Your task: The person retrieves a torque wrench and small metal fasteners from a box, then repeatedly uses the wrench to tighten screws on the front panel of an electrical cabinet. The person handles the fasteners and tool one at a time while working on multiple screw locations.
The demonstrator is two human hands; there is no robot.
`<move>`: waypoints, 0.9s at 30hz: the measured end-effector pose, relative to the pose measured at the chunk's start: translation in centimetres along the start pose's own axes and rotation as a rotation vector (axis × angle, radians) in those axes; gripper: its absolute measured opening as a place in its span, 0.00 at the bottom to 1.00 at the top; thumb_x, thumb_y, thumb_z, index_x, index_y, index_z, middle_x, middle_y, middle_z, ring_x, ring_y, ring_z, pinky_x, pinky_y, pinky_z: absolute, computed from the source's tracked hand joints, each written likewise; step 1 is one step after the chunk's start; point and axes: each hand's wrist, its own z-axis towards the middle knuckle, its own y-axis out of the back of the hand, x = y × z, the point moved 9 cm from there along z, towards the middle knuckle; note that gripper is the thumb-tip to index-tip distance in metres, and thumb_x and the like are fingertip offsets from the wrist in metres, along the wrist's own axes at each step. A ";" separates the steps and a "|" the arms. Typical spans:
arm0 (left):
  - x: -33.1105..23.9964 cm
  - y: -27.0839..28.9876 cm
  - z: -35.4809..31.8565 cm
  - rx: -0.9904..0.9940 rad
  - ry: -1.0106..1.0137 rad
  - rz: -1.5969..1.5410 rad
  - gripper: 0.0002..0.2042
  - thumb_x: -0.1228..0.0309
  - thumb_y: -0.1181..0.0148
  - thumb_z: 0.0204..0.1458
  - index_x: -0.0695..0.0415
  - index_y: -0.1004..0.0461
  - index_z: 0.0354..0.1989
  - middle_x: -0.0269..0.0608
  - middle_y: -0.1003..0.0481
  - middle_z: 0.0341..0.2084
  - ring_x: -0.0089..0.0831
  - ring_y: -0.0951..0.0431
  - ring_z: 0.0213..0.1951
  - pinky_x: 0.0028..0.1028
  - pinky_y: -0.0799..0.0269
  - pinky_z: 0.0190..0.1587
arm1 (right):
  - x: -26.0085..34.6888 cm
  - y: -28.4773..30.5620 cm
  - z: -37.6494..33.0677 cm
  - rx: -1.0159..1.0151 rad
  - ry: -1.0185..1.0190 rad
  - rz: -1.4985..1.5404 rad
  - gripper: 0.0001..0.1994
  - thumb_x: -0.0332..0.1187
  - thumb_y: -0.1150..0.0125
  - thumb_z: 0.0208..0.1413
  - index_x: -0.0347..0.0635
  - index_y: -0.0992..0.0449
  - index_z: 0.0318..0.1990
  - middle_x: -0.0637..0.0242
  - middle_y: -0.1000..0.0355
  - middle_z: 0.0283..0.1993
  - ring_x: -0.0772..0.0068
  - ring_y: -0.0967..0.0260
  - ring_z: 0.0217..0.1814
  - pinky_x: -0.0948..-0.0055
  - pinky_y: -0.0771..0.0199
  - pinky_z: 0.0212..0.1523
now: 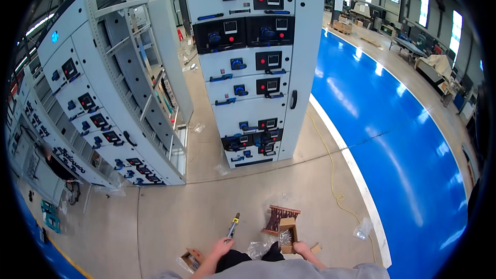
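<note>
Nearest the lower edge, the left hand [222, 248] is seen stretched toward a yellow-handled screwdriver [233, 226] lying on the concrete floor [170, 217]. The tool lies just beyond the fingertips, its long axis running up and slightly rightward, away from the hand; whether it is touched cannot be told, nor how far the fingers are spread. The right hand [301, 248] rests beside a small cardboard box [288, 235] of bagged hardware, to the right of the screwdriver; its closure cannot be told. A reddish-brown slotted bracket [278, 217] leans beside the box. Farther beyond the screwdriver, a tall grey switchgear cabinet [253, 67] stands.
</note>
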 end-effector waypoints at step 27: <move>-24.3 15.7 27.9 0.514 0.035 -1.172 0.39 0.34 0.63 0.63 0.55 0.32 0.67 0.47 0.22 0.55 0.45 0.21 0.55 0.48 0.27 0.62 | 54.2 22.6 13.4 0.224 0.239 0.108 0.29 0.51 0.55 0.63 0.29 0.17 0.37 0.42 0.19 0.37 0.43 0.20 0.45 0.53 0.24 0.53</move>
